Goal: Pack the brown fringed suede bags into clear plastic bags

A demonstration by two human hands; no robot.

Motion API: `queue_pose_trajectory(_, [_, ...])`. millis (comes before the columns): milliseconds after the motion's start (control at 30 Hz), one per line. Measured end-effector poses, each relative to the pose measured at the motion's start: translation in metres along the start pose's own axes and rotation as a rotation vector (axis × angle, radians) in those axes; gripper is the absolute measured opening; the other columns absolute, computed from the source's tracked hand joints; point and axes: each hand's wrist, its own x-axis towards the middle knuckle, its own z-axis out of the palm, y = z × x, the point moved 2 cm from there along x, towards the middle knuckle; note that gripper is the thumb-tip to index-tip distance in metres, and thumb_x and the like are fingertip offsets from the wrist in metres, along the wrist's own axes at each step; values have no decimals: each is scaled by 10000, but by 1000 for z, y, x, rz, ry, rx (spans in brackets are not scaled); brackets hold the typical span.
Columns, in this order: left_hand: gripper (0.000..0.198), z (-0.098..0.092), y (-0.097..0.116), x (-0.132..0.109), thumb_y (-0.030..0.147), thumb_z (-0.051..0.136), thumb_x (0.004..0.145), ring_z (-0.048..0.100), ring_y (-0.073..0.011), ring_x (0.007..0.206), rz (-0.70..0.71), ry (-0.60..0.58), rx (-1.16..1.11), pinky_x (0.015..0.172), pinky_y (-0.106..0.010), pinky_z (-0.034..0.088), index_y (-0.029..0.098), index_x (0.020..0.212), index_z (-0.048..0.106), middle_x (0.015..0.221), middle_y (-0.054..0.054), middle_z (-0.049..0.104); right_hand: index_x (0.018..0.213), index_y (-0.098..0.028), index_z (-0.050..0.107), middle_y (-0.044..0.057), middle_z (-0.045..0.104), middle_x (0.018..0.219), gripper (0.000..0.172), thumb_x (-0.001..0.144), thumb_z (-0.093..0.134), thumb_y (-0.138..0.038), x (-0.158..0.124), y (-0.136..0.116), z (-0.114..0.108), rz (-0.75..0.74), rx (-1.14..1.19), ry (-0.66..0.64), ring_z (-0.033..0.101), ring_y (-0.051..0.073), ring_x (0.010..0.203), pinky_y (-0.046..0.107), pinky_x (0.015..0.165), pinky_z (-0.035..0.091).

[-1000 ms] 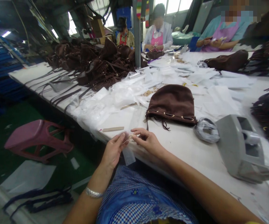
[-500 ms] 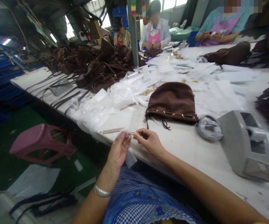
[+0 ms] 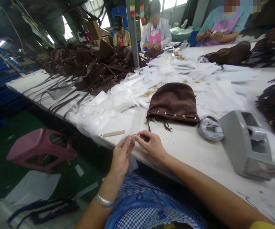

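At the table's near edge my two hands meet, fingertips almost touching. My left hand is closed in a pinch on a strip of clear plastic film. Part of the strip lies on the table above the fingers. Between the thumb and fingers of my right hand is a small gold-coloured ring, mostly covered by the fingertips. A dark brown drawstring bag with gold eyelets lies just beyond my right hand. Its thin strap runs down behind that hand.
A grey tape dispenser and a wrapped roll stand at right. Plastic film and white sheets litter the table; brown bags are heaped behind. A pink stool stands at left. Several co-workers sit across.
The gold ring showed plainly between my hands before; my fingertips now cover most of it. My left fingers have closed up towards the right hand. The view has shifted slightly.
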Motion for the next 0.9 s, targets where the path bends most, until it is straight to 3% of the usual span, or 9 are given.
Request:
queue_pose_trajectory(133, [323, 2, -3, -3, 250, 855, 656, 711, -169, 923, 48, -15, 78, 910, -284, 530, 142, 944, 758, 977, -74, 770, 866, -180, 686, 31, 706, 814, 202, 856, 652, -379, -2, -3, 0, -35, -38, 10, 641, 164, 746, 263, 707, 494])
queue_pose_trajectory(367, [295, 1, 9, 7, 240, 856, 642, 708, -142, 829, 179, 56, 146, 844, -247, 530, 135, 903, 765, 908, -58, 772, 1228, -225, 532, 41, 729, 957, 314, 939, 543, -347, 3, -6, -10, -127, -106, -149, 675, 182, 880, 318, 832, 497])
queue_pose_trajectory(467, [285, -3, 14, 12, 223, 863, 627, 700, -118, 773, 186, 99, 110, 809, -232, 537, 134, 878, 763, 867, -46, 768, 1136, -225, 633, 52, 730, 1031, 246, 921, 571, -328, 10, -2, -15, -155, -202, -200, 671, 194, 938, 327, 866, 489])
queue_pose_trajectory(567, [296, -5, 12, 13, 237, 868, 627, 700, -122, 801, 153, 62, 108, 833, -242, 541, 131, 881, 761, 898, -51, 767, 1001, -219, 706, 41, 742, 983, 167, 899, 606, -306, 13, 3, -17, -157, -205, -191, 676, 189, 904, 308, 841, 495])
queue_pose_trajectory(900, [307, -6, 6, 11, 311, 849, 675, 725, -159, 815, 12, -40, 150, 855, -287, 546, 130, 902, 748, 919, -82, 770, 956, -187, 697, 20, 702, 832, 162, 870, 615, -297, 10, -6, -16, -147, -138, -130, 617, 148, 747, 262, 715, 482])
